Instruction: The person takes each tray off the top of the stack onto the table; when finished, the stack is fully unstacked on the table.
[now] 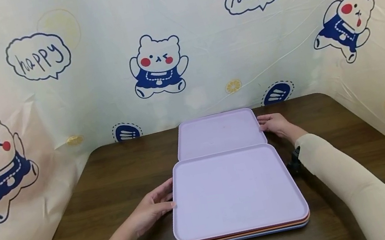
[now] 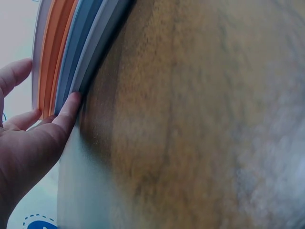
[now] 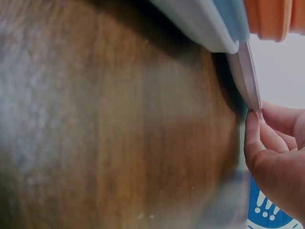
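A stack of rectangular trays [image 1: 234,192] lies on the table near me, lavender on top with orange, blue and pale rims below. My left hand [image 1: 150,209] rests at its left side. In the left wrist view, its fairly straight fingers [image 2: 66,112] touch the layered edges from the top tray down to the lowest. Behind the stack lies a single lavender tray [image 1: 220,134], its near edge meeting the stack's far edge in the head view. My right hand [image 1: 278,124] pinches this tray's right rim, with thumb and fingertips [image 3: 252,124] on either side of it.
The dark wooden table [image 1: 123,166] extends to both sides of the trays. A pale cloth [image 1: 203,49] printed with bears and "happy" bubbles hangs behind and beside the table. Each wrist wears a black camera strap [image 1: 294,161].
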Demonstrator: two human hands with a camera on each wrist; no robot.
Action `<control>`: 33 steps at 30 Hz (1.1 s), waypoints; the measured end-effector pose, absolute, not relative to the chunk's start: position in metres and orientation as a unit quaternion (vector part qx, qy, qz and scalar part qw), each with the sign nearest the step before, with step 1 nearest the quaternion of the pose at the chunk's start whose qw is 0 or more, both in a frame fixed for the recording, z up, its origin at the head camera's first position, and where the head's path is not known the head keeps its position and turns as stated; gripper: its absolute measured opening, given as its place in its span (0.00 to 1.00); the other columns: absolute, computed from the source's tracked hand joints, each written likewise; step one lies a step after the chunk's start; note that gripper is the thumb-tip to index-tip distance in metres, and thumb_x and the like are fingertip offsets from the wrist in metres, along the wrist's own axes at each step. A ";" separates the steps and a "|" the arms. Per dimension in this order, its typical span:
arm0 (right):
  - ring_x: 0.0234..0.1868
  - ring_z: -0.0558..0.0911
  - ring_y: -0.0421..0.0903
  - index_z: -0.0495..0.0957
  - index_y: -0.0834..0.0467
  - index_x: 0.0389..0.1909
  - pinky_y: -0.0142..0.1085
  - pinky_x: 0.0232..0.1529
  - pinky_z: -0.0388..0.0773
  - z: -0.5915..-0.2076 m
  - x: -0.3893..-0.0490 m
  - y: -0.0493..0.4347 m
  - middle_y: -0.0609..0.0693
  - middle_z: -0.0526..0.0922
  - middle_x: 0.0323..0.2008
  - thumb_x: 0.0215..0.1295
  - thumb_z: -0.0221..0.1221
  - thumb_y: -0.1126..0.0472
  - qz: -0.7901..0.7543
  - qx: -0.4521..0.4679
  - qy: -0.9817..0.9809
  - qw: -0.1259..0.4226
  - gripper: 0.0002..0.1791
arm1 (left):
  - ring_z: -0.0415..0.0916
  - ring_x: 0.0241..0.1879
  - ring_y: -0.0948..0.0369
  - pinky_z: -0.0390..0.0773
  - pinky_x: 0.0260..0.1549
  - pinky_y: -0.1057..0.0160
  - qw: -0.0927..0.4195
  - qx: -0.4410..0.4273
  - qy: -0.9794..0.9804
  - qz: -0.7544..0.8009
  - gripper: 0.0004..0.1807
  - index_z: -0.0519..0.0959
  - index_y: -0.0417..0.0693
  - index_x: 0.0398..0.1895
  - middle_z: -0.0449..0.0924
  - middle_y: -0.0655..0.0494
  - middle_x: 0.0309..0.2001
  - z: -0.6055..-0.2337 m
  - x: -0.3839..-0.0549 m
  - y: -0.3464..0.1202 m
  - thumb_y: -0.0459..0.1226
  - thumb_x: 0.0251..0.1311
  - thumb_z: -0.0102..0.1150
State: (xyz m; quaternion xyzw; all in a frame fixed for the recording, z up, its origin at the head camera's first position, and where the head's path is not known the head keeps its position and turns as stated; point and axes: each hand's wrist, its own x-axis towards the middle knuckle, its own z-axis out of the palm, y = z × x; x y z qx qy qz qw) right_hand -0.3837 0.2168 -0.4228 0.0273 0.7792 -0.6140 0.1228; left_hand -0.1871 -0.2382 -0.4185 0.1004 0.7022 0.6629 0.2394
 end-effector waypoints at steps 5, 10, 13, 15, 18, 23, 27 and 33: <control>0.67 0.66 0.57 0.59 0.67 0.71 0.45 0.62 0.66 -0.423 -0.385 0.216 0.65 0.65 0.67 0.67 0.52 0.76 -0.610 0.026 0.782 0.127 0.31 | 0.53 0.71 0.46 0.68 0.59 0.56 0.240 0.098 0.699 0.666 0.41 0.51 0.45 0.76 0.47 0.43 0.76 -0.418 -0.187 -0.238 0.33 0.63 0.61; 0.68 0.66 0.57 0.57 0.68 0.71 0.44 0.62 0.67 -0.423 -0.386 0.214 0.65 0.63 0.68 0.66 0.49 0.79 -0.623 0.023 0.771 0.130 0.32 | 0.53 0.71 0.46 0.68 0.59 0.55 0.240 0.096 0.699 0.666 0.41 0.51 0.45 0.76 0.46 0.44 0.76 -0.418 -0.187 -0.238 0.33 0.63 0.61; 0.68 0.65 0.58 0.56 0.69 0.72 0.44 0.62 0.66 -0.422 -0.385 0.214 0.65 0.61 0.69 0.66 0.48 0.81 -0.629 0.020 0.766 0.131 0.32 | 0.53 0.71 0.46 0.68 0.59 0.55 0.239 0.096 0.699 0.667 0.42 0.52 0.45 0.76 0.46 0.44 0.76 -0.418 -0.187 -0.238 0.33 0.63 0.61; 0.68 0.64 0.58 0.55 0.69 0.72 0.44 0.62 0.65 -0.421 -0.385 0.214 0.65 0.61 0.69 0.66 0.48 0.81 -0.631 0.019 0.764 0.133 0.33 | 0.52 0.71 0.46 0.68 0.59 0.55 0.238 0.097 0.699 0.667 0.42 0.52 0.45 0.76 0.46 0.44 0.76 -0.418 -0.187 -0.238 0.33 0.63 0.61; 0.69 0.63 0.57 0.54 0.69 0.72 0.44 0.63 0.65 -0.419 -0.384 0.214 0.65 0.60 0.70 0.66 0.47 0.81 -0.634 0.018 0.761 0.138 0.33 | 0.52 0.71 0.46 0.68 0.59 0.55 0.238 0.099 0.699 0.668 0.41 0.52 0.45 0.76 0.46 0.43 0.76 -0.418 -0.186 -0.238 0.33 0.63 0.61; 0.70 0.62 0.57 0.54 0.70 0.72 0.44 0.64 0.63 -0.417 -0.381 0.215 0.66 0.60 0.70 0.68 0.47 0.79 -0.631 0.015 0.762 0.147 0.32 | 0.52 0.71 0.46 0.68 0.59 0.55 0.238 0.096 0.699 0.668 0.41 0.52 0.45 0.76 0.46 0.44 0.76 -0.419 -0.187 -0.238 0.33 0.63 0.61; 0.69 0.63 0.58 0.53 0.69 0.72 0.45 0.64 0.64 -0.414 -0.375 0.218 0.66 0.61 0.69 0.69 0.48 0.77 -0.615 0.011 0.773 0.153 0.32 | 0.53 0.71 0.46 0.68 0.59 0.55 0.236 0.093 0.700 0.668 0.42 0.52 0.45 0.76 0.47 0.43 0.76 -0.419 -0.187 -0.237 0.33 0.63 0.62; 0.67 0.66 0.59 0.53 0.68 0.73 0.48 0.64 0.63 -0.409 -0.363 0.226 0.67 0.62 0.69 0.70 0.50 0.73 -0.582 -0.014 0.797 0.160 0.32 | 0.53 0.71 0.46 0.68 0.59 0.55 0.234 0.097 0.701 0.667 0.41 0.52 0.45 0.76 0.47 0.43 0.75 -0.420 -0.187 -0.238 0.33 0.63 0.61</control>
